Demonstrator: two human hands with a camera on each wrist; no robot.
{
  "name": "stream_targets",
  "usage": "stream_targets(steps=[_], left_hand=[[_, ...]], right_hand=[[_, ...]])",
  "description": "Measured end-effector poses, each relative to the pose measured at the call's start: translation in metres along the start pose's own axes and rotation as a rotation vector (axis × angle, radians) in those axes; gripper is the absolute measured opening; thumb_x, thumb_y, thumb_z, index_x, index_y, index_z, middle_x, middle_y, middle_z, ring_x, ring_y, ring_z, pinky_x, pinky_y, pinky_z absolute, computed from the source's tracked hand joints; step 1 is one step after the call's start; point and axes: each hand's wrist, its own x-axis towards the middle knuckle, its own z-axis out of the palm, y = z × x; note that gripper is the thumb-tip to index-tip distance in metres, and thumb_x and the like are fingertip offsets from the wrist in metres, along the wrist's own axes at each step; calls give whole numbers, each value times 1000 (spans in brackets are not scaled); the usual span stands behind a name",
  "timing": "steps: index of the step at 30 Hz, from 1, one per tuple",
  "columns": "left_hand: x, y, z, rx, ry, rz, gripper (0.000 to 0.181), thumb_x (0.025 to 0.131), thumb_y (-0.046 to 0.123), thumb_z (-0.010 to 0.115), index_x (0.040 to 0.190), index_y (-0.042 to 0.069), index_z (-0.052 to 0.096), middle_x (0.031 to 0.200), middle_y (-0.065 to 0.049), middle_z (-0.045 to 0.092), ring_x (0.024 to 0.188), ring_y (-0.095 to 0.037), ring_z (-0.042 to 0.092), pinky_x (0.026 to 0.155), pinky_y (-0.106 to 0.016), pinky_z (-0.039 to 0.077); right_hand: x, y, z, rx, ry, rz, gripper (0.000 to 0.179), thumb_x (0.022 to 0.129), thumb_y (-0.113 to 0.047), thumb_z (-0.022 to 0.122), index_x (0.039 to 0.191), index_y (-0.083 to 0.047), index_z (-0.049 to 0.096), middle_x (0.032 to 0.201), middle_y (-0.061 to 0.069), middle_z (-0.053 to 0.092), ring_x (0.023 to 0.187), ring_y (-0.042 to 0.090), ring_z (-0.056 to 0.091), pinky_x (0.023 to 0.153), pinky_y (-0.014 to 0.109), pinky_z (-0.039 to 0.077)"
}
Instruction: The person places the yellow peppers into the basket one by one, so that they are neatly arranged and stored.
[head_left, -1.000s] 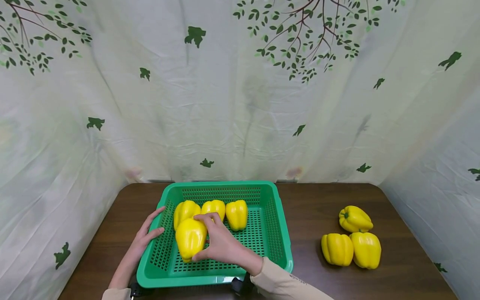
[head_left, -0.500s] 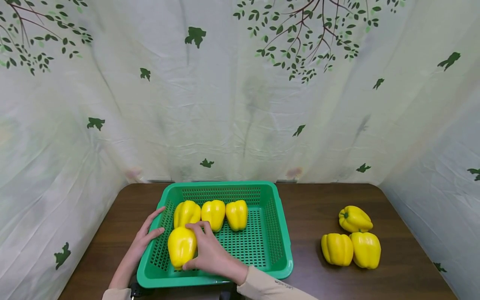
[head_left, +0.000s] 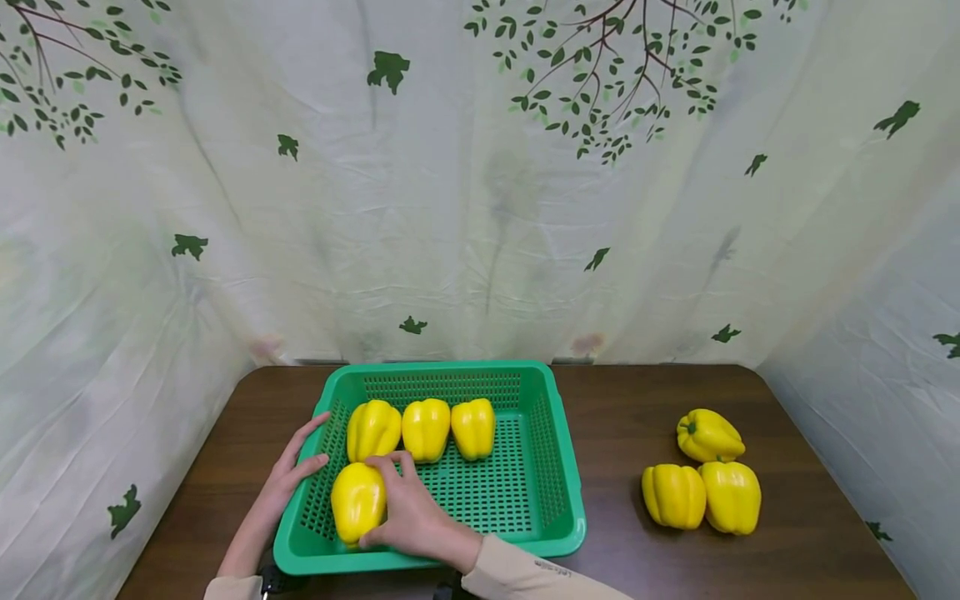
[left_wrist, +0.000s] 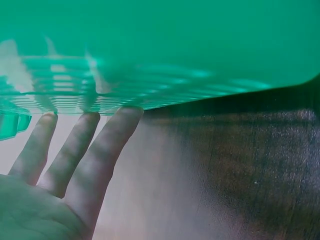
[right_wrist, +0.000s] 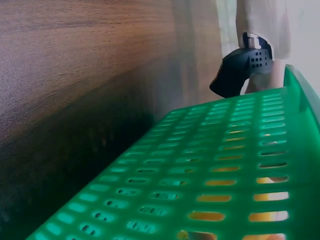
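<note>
In the head view my right hand [head_left: 416,512] grips a yellow bell pepper [head_left: 357,502] in the near left corner of a green plastic basket [head_left: 566,500]. Thumb and fingers lie on opposite sides of that pepper. Behind it, a row of three more yellow peppers [head_left: 426,431] lies in the basket. My left hand [head_left: 288,471] rests at the basket's left rim. Its straight fingers [left_wrist: 92,162] reach up to the slotted outer wall in the left wrist view. Through the slots [right_wrist: 215,198] in the right wrist view, bits of yellow show; the right hand is hidden there.
Three yellow peppers [head_left: 731,497] lie grouped on the right part of the brown wooden table [head_left: 622,417]. A pale curtain [head_left: 480,208] with printed leaves hangs behind the table. A black wrist strap [right_wrist: 245,65] shows beyond the basket in the right wrist view.
My right hand has moved the held pepper left and toward the front of the basket, away from the back row. The left hand stays at the rim.
</note>
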Motion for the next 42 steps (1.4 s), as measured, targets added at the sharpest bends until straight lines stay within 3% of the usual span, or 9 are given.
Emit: stream_targets(steps=[9,19,35,42], left_hand=[[0,1,0,10,6,0,51,102,12,41,150,17,25,148,-18,18,104,-1,51,79,-25,50],[-2,0,0,-5,8,17,51,101,10,41,150,17,26,143,-13,22,104,-3,53,79,-26,51],[-2,5,0,-50,-21,-100,52,103,20,40,151,19,20,150,-22,13,103,-4,53,80,-33,53],[0,3,0,-31,-17,-49,51,103,17,40,150,16,22,149,-21,13,106,0,50,81,-27,51]], right_hand=[[4,0,5,-15,-14,30,84,65,-16,89,136,-14,43,127,5,35,91,13,51,76,23,46],[3,0,5,-22,-66,24,78,71,-16,86,137,-11,44,126,6,36,86,10,52,73,21,46],[-2,2,-3,-16,-52,47,68,77,-14,80,136,-11,47,125,4,40,92,11,53,76,23,47],[-3,8,-17,7,-50,59,66,79,-19,80,136,-13,46,126,5,44,101,15,52,82,28,47]])
